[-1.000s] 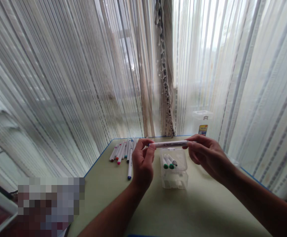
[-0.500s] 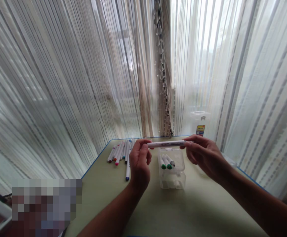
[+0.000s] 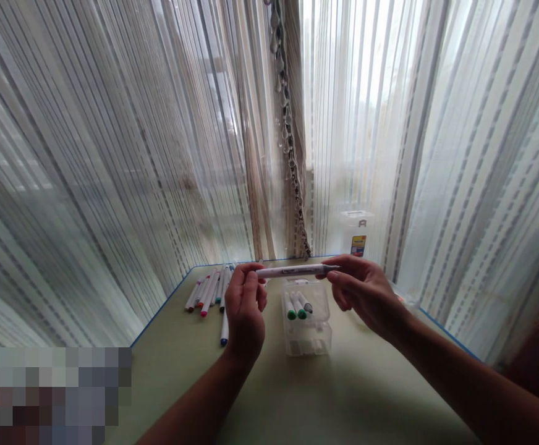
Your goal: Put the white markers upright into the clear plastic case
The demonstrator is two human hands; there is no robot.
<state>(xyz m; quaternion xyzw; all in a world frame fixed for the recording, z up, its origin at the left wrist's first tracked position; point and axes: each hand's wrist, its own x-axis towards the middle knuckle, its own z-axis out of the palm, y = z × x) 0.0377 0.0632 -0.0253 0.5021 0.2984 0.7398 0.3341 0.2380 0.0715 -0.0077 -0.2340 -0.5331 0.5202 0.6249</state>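
Observation:
A white marker [image 3: 292, 271] with printing on its side and a grey right end is held level above the table. My left hand [image 3: 246, 312] is closed around its left end, thumb on top. The fingertips of my right hand [image 3: 362, 287] pinch its grey right end. Below the marker stands an opened clear plastic case [image 3: 309, 340]. Two green-ended markers [image 3: 295, 307] and a grey-ended marker [image 3: 307, 305] lie in its far half. Left of my left hand lies a pile of white markers [image 3: 210, 293] with coloured ends, partly hidden; a blue-ended one [image 3: 224, 330] sticks out nearest.
A clear plastic box [image 3: 356, 232] with a yellow label stands at the back, behind my right hand. The pale green table [image 3: 269, 402] has a blue edge. Sheer striped curtains [image 3: 112, 154] hang behind it, with a beaded strand [image 3: 290, 142] between them.
The whole view has shifted, so everything appears further left. Both hands still hold the marker. More of its grey right end now shows at my right fingertips.

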